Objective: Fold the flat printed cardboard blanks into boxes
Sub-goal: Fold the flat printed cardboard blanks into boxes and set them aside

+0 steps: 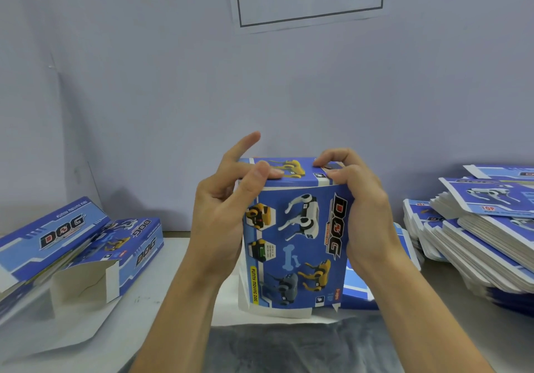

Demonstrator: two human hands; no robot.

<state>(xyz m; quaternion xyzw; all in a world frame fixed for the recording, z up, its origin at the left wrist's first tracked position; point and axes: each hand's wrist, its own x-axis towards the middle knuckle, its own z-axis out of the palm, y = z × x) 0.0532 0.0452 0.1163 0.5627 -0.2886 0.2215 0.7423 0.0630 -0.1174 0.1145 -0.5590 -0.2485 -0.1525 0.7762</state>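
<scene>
Blue printed box (294, 245) upright at table centre, top flap folded over. Left hand (222, 210) pinches left top edge, forefinger sticking up; right hand (358, 199) curls over right corner. Tip — squeeze sides square, then tuck flap.

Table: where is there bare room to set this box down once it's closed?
Bare table shows between the folded boxes on the left and the box held in both hands. The right is crowded: stacked blanks run to the edge, with one more blank lying behind the box.
</scene>
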